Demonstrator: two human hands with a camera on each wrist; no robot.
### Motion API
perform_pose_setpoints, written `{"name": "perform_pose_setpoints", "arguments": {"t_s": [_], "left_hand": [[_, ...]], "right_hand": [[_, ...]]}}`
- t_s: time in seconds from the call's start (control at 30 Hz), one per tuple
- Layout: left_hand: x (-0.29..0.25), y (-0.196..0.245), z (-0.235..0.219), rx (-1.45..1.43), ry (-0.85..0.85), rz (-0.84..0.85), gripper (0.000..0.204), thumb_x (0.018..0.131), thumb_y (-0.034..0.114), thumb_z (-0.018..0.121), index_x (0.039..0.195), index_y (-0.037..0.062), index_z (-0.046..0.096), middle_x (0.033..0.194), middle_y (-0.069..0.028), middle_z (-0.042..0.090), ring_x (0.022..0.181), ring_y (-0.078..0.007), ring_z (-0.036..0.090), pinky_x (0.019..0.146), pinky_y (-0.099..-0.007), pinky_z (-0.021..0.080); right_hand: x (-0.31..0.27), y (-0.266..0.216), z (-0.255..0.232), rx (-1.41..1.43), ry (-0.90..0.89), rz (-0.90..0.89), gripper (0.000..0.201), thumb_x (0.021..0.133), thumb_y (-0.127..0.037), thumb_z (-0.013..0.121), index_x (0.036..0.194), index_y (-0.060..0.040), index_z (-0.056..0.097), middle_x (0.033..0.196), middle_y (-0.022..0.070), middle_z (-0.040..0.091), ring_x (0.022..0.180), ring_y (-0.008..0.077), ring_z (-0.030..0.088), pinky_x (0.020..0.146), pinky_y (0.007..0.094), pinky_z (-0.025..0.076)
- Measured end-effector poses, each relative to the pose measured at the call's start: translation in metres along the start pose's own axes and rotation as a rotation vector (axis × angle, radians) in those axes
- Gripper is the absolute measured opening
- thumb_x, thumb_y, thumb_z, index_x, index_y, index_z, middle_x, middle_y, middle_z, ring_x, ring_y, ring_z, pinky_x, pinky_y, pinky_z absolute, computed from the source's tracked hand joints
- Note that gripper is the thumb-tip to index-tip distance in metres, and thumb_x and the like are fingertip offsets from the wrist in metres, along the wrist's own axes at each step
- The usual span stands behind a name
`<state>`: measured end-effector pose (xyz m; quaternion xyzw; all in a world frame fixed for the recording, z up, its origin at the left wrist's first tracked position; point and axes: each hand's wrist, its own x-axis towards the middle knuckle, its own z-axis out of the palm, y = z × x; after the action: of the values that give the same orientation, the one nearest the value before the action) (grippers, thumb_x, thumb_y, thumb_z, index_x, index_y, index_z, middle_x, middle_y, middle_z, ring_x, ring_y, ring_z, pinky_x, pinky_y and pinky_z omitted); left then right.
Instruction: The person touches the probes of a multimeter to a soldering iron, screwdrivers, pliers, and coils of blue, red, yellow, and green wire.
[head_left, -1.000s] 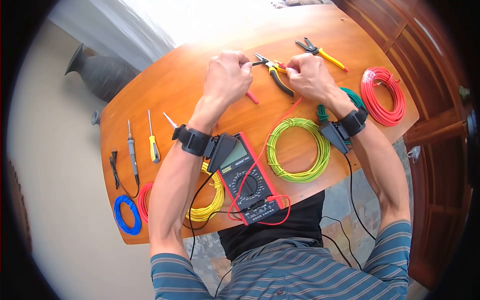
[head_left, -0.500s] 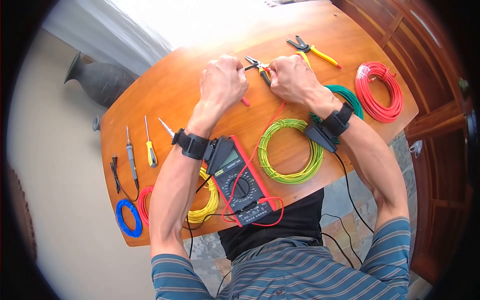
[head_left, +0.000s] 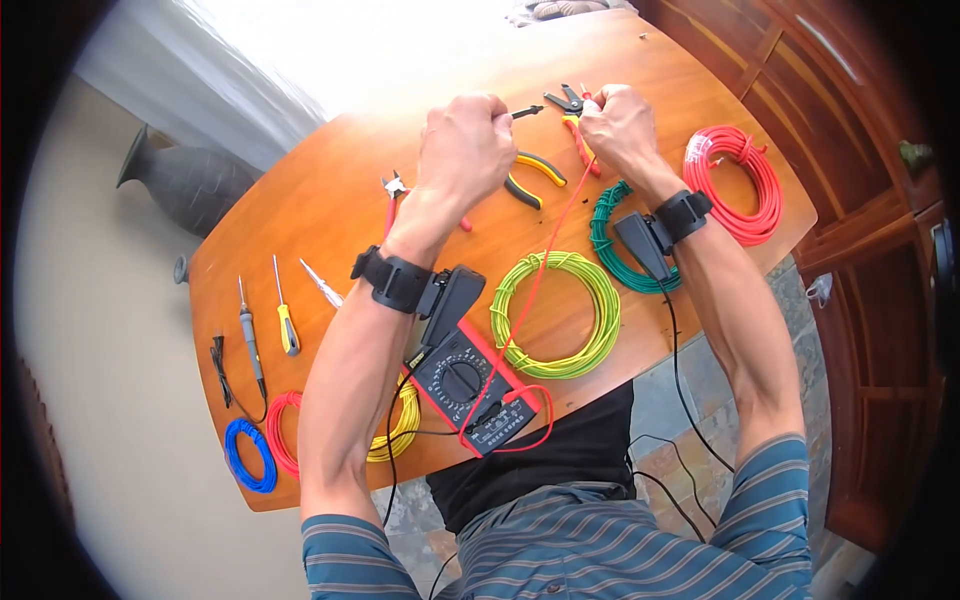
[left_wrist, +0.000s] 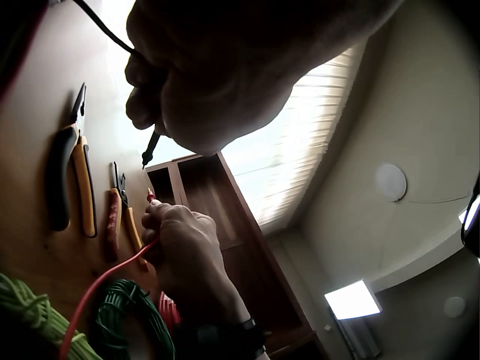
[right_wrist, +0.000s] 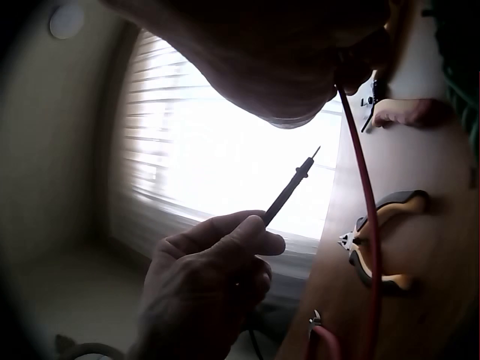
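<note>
My left hand pinches a black multimeter probe, its bare metal tip pointing toward the other hand. To the right, my right hand grips a red probe with only its tip end showing past the fingers. The two probe tips are apart, held above the table. A red lead runs from the right hand down to the black-and-red multimeter at the table's front edge. Wire strippers lie beside the right hand, and pliers with yellow-and-black handles lie between the hands.
Red-handled cutters lie partly behind the left wrist. Coils of yellow-green wire, green wire and red wire lie on the right. A soldering iron, a screwdriver and a blue coil are at left.
The hands were close together over the pliers and have moved apart. My right hand has shifted right to beside the wire strippers, uncovering the pliers. Both probes remain held; the head view has shifted.
</note>
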<state>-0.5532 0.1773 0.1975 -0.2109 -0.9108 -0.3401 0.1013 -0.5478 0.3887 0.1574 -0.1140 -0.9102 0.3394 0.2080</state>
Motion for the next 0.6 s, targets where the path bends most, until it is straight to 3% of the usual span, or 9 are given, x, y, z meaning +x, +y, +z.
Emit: {"name": "perform_pose_setpoints", "arguments": {"t_s": [0.1,0.17,0.3,0.4,0.6], "left_hand": [[0.009,0.006,0.017,-0.043,-0.011,0.002,0.026,0.098,0.016,0.064,0.108,-0.0033,0.079,0.084,-0.0231,0.076,0.076,-0.0318,0.076,0.076,-0.0413,0.059],[0.014,0.010,0.027,-0.049,-0.005,-0.001,0.027,0.098,0.015,0.063,0.110,-0.0034,0.078,0.087,-0.0245,0.077,0.081,-0.0341,0.077,0.080,-0.0428,0.059],[0.028,0.016,0.045,-0.046,-0.060,-0.044,0.030,0.097,0.014,0.061,0.114,-0.0032,0.078,0.096,-0.0294,0.076,0.096,-0.0414,0.077,0.091,-0.0469,0.059],[0.035,0.015,0.053,0.008,-0.135,-0.067,0.031,0.096,0.015,0.061,0.115,-0.0027,0.078,0.098,-0.0311,0.076,0.099,-0.0437,0.076,0.093,-0.0477,0.059],[0.038,0.007,0.062,0.077,-0.177,-0.105,0.029,0.095,0.018,0.061,0.110,-0.0001,0.079,0.098,-0.0320,0.075,0.098,-0.0467,0.075,0.092,-0.0500,0.059]], "right_hand": [[0.004,0.005,0.003,-0.066,-0.064,0.084,0.027,0.095,-0.022,0.065,0.094,0.0025,0.077,0.079,0.0230,0.074,0.074,0.0335,0.075,0.071,0.0435,0.057],[0.004,0.011,0.005,0.007,-0.042,0.061,0.034,0.084,-0.030,0.077,0.077,0.0036,0.072,0.076,0.0279,0.070,0.074,0.0429,0.073,0.065,0.0475,0.056],[0.004,0.006,0.000,-0.047,-0.100,0.046,0.035,0.084,-0.031,0.077,0.079,0.0035,0.073,0.077,0.0280,0.071,0.076,0.0436,0.074,0.066,0.0479,0.058],[0.005,0.002,0.000,-0.137,-0.179,0.090,0.033,0.086,-0.030,0.077,0.089,0.0032,0.075,0.083,0.0278,0.074,0.083,0.0439,0.075,0.074,0.0474,0.061],[0.003,-0.002,-0.004,-0.164,-0.209,0.100,0.031,0.087,-0.027,0.076,0.091,0.0037,0.074,0.087,0.0296,0.074,0.089,0.0439,0.076,0.078,0.0476,0.062]]}}
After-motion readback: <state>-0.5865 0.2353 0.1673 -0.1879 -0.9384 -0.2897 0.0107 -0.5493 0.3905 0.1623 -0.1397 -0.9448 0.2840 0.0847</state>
